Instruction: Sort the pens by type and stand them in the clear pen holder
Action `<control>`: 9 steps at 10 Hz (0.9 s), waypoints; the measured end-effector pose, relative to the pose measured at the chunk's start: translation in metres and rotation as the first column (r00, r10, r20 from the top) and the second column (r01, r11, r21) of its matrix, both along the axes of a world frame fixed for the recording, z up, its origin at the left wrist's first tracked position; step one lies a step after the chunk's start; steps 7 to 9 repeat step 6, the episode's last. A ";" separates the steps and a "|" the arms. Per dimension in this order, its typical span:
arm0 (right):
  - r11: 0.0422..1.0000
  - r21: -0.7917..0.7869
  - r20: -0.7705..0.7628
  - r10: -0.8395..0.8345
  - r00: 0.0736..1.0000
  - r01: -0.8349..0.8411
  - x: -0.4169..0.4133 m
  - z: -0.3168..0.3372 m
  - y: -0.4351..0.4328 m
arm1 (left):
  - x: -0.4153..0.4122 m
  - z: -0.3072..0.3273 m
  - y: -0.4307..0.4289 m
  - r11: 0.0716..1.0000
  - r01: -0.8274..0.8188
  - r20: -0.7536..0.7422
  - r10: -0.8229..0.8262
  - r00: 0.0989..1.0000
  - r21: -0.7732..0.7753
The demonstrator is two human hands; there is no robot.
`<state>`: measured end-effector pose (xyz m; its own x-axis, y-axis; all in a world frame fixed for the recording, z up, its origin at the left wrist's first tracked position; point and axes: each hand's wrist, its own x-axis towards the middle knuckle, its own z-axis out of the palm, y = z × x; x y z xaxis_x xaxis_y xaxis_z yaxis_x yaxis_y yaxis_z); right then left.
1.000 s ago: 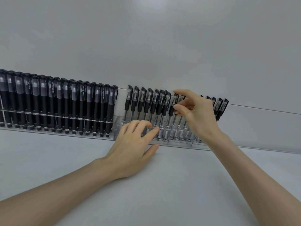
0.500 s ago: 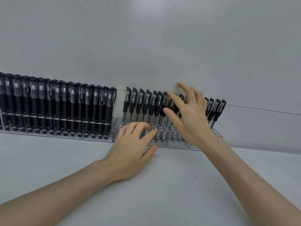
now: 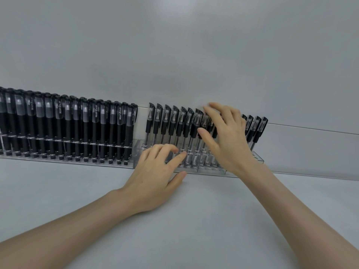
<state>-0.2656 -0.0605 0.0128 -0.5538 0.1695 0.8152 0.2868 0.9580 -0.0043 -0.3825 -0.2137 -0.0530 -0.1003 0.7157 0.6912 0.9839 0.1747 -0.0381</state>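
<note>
Left hand is resting loose fingers on clear acrylic pen holder; right hand is splaying straight fingers across clear-barrelled black-capped pens, four showing right of it.

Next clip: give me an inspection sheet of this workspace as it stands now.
Surface: grey tabletop, plain and matte.
Job's things: clear pen holder set against the wall; black-barrel pens stand at its left, clear-barrel pens at its right, some leaning.
Clutter: nothing seen.
Hands: left hand rests at the holder's front, fingers loosely curled; right hand spread open across the clear-barrel pens' caps.
Cables: nothing seen.
Surroundings: plain grey wall.
</note>
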 end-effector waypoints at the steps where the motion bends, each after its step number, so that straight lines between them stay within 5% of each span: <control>1: 1.000 0.007 0.041 0.017 0.999 -0.018 -0.003 0.004 -0.005 | 0.000 -0.001 0.000 1.000 0.003 0.000 -0.003 1.000 0.006; 4: 1.000 0.008 0.099 0.005 0.995 -0.005 -0.004 0.003 -0.008 | -0.001 -0.001 0.000 1.000 -0.010 -0.020 0.010 1.000 -0.005; 6: 0.998 0.013 -0.059 0.064 0.996 -0.064 -0.002 0.007 -0.008 | -0.002 0.008 -0.002 0.995 0.060 0.037 -0.063 0.997 0.076; 9: 0.998 0.013 -0.059 0.064 0.996 -0.064 -0.002 0.007 -0.008 | -0.002 0.008 -0.002 0.995 0.060 0.037 -0.063 0.997 0.076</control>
